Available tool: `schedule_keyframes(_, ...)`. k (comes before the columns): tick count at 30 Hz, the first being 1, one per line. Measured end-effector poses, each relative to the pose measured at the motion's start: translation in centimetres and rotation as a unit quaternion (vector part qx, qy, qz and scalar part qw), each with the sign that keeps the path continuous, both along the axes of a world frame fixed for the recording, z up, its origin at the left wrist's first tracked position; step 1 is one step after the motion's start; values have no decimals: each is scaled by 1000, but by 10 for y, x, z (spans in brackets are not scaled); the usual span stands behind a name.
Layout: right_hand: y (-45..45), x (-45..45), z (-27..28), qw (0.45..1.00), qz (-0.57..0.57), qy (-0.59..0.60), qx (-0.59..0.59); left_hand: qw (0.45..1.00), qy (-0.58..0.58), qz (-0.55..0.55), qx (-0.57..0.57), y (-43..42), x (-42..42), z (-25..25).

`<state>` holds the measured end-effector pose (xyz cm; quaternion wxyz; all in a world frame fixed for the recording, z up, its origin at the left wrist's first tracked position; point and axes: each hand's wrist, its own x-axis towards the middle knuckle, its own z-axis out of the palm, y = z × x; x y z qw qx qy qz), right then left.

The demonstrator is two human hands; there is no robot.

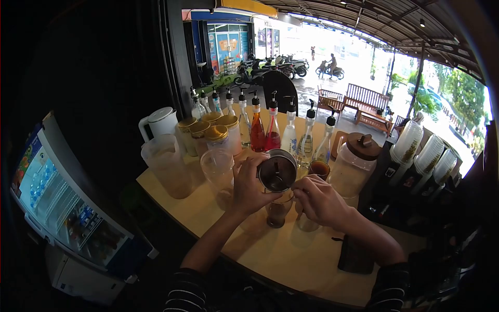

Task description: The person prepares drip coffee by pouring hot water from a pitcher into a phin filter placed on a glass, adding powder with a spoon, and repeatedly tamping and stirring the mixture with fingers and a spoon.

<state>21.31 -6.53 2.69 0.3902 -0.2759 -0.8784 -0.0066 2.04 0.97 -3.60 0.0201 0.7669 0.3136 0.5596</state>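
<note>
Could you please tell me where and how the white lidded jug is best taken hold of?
Probably by its handle, coming from the left: the handle juts out on that side of the upright jug, while gold-lidded jars stand to its right and a translucent pitcher stands in front.

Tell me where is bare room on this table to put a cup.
The widest bare patch of table lies between the left forearm and the dark pouch, in front of the glass. A smaller one lies between the pitcher and that forearm. Farther back, bottles and lidded jars crowd together.
</note>
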Motion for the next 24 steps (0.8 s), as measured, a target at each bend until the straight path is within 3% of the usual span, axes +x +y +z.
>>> schedule_keyframes(6,-2,0,5,997,1,44,-63,999,33,-12,-15,0,-3,3)
schedule_keyframes(13,13,4,-3,998,-8,40,-48,995,98,-15,28,3,-8,15)
schedule_keyframes(19,16,13,19,997,30,-42,-61,984,173,-29,20,6,-16,23)
schedule_keyframes(24,15,17,53,985,-17,-99,-137,977,208,-34,15,4,-17,31)
